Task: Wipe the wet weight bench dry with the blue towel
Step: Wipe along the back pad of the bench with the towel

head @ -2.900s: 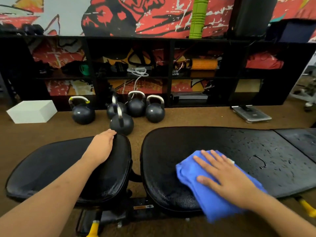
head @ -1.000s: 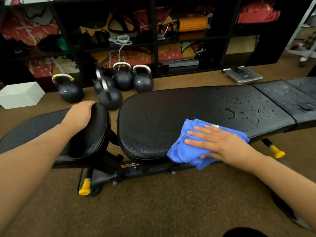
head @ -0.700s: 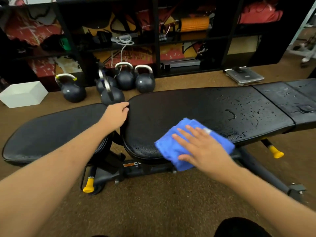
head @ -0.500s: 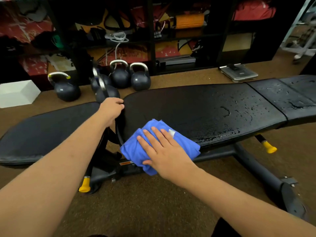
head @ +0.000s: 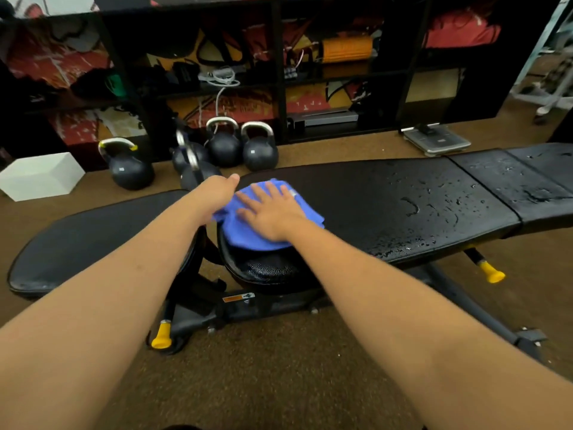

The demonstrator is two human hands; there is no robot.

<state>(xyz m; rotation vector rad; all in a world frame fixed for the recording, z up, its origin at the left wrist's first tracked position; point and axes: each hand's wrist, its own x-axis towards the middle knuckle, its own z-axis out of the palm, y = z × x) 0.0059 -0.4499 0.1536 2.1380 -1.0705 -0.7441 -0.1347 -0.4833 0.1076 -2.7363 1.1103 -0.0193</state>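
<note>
Two hands were on the bench. We pressed our right hand (head: 273, 212), fingers spread flat, on the crumpled blue cloth towel (head: 266, 223) at the left end of the long black padded weight bench back pad (head: 387, 209). Our left hand (head: 217, 189) rested at the gap beside the black seat pad (head: 93, 231), just beside the towel; we could not tell how far open it was. Droplets sat right and far right on the pad. Judgement: we should keep the palm flat, press evenly, sweep right in overlapping passes, and refold the towel once soaked.
</note>
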